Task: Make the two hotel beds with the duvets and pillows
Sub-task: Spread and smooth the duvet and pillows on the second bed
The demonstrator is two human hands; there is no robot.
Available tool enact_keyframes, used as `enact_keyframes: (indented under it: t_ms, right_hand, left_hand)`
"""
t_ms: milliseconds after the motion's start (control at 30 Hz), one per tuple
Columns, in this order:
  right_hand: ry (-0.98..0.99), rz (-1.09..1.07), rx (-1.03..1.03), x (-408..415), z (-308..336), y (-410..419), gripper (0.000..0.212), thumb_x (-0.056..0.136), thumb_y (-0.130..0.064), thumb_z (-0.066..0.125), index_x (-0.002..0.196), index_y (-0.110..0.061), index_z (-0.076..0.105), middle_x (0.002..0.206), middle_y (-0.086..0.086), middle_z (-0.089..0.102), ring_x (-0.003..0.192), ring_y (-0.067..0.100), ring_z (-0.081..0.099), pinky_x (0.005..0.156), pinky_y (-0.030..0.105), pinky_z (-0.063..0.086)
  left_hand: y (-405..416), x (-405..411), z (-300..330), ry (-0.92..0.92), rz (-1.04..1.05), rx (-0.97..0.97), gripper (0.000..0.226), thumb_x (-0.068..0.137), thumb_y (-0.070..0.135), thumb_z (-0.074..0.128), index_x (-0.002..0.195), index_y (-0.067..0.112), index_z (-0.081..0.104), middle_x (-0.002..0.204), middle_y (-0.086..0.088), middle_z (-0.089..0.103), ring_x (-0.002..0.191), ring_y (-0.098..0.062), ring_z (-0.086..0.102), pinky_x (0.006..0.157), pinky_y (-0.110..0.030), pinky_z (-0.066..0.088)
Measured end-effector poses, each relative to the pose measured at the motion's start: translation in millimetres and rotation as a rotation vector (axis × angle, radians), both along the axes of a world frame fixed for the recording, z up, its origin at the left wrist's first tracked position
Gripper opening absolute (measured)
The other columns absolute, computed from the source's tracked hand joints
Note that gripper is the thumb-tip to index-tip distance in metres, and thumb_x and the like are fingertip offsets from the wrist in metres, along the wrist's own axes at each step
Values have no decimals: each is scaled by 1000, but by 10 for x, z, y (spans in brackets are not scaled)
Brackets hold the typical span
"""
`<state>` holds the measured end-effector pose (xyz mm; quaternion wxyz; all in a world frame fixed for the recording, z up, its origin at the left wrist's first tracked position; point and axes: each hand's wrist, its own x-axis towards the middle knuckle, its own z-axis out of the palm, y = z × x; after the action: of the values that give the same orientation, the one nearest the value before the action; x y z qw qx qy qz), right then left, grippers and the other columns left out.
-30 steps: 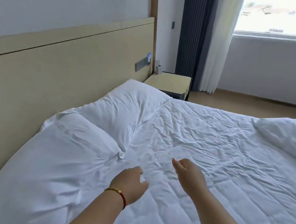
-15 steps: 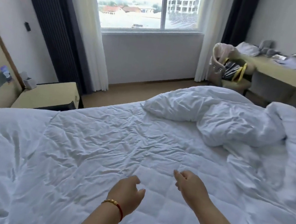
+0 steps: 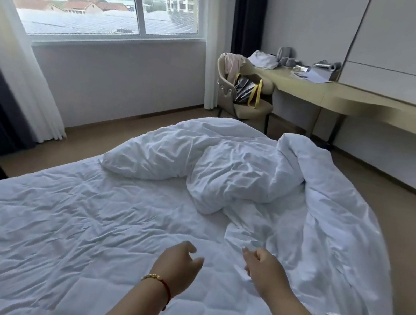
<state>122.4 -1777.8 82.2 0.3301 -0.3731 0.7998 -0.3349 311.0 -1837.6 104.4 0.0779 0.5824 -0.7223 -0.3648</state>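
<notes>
Loosely curled and holding nothing, left hand (image 3: pixel 178 267) and right hand (image 3: pixel 263 273), side by side above the bed (image 3: pixel 54 228). Beyond the right hand, bunched duvet (image 3: pixel 265 182), trailing down past its right.

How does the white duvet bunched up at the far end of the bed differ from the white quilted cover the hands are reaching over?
The duvet is crumpled into a puffy heap; the quilted cover lies spread flat. The duvet shows deep folds and no stitching that I can see; the quilted cover shows only fine wrinkles and stitched squares. The duvet spills over the bed's right edge; the quilted cover stays on top. Both are plain white. The left hand and right hand hold neither.
</notes>
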Motion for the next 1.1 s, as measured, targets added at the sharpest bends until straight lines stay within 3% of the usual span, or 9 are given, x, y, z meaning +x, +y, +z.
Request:
enact_keyframes:
  t_ms: [167,267,367,467,667,833,900,1000,1100]
  right_hand:
    - [37,-99,93,-1340,-245,-367,33,96,-44,45,90,-13,56,86,3,62,80,21,57,69,32,42]
    - [88,-242,112,-2093,-451,-524,35,96,-40,48,105,-7,55,103,9,64,90,27,57,72,31,39]
    - [134,-380,141,-2793,-670,-614,43,95,-41,49,121,-7,51,124,10,58,109,31,56,81,32,41]
    - [179,-499,166,-3420,-837,-641,50,92,-40,54,127,-5,48,129,14,55,116,34,52,89,38,44]
    - [283,-603,204,-4447,-1056,-733,63,87,-39,62,135,-4,42,139,20,46,126,37,45,101,41,39]
    - [19,-568,260,-4929,-1218,-925,102,81,-56,64,152,-10,7,157,10,22,140,34,30,113,44,28]
    - [-58,-518,210,-4849,-1328,-1015,88,86,-48,63,149,-3,21,147,17,38,131,33,42,106,39,34]
    - [-2,-457,67,-4507,-1542,-1115,43,91,-31,61,126,-5,56,103,13,67,95,28,63,88,35,47]
    - [160,-572,3,-4474,-1501,-1130,48,83,-32,70,121,-11,51,119,9,61,108,31,58,89,36,45]
  left_hand:
    - [-311,-1233,-247,38,-19,91,37,94,39,52,125,20,55,88,14,59,87,-8,60,75,-20,47]
    - [-500,-1885,-396,49,-51,135,34,94,38,51,122,20,56,84,13,62,78,-5,62,63,-15,45]
    - [-654,-2444,-570,19,-100,154,31,95,36,49,118,17,58,84,14,59,80,-3,58,61,-13,41]
    - [-758,-2881,-757,-3,-153,165,29,96,35,47,115,16,58,77,13,58,72,-2,54,55,-14,35]
    - [-957,-3437,-1078,-36,-195,134,29,95,41,48,114,23,59,99,6,67,86,-11,57,70,-24,38]
    - [-991,-3558,-1272,74,-142,152,26,93,45,52,108,26,62,98,9,68,91,-8,66,81,-26,50]
    - [-973,-3572,-1282,139,-113,188,20,94,43,53,101,26,63,93,8,69,89,-8,67,83,-30,53]
    - [-968,-3584,-1180,250,-47,228,13,94,40,56,92,28,62,88,6,70,84,-9,68,87,-40,55]
    - [-1025,-3513,-986,299,-37,219,14,95,39,55,96,26,60,93,6,69,78,-2,68,85,-36,55]
